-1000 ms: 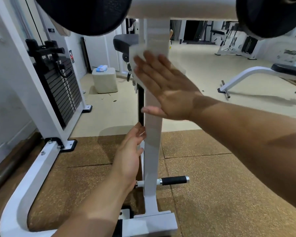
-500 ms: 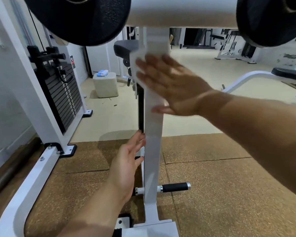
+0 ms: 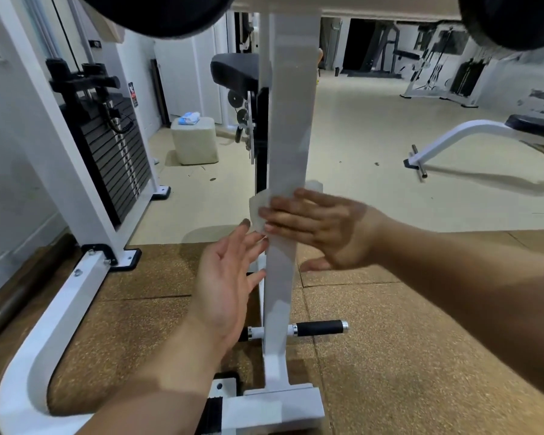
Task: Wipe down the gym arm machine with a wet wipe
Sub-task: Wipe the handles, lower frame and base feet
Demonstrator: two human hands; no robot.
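Right hand (image 3: 321, 230) flat, fingers straight and close together, pressing the wet wipe (image 3: 257, 208) onto the front face of the white upright post (image 3: 291, 120), about mid-height, frame centre. Wipe overhangs the post's 9 o'clock edge, and a corner shows at 12 o'clock of the fingers. Left hand (image 3: 223, 284) open, fingers spread, at 7 o'clock of the right hand, tips at the post's left edge; contact unclear. Risks: wipe is pinned, not gripped, so it may bunch or slip to the floor mat (image 3: 390, 356). Overhang could catch left fingertips. Lower post by the black handle (image 3: 319, 328), 6 o'clock, may get skipped.
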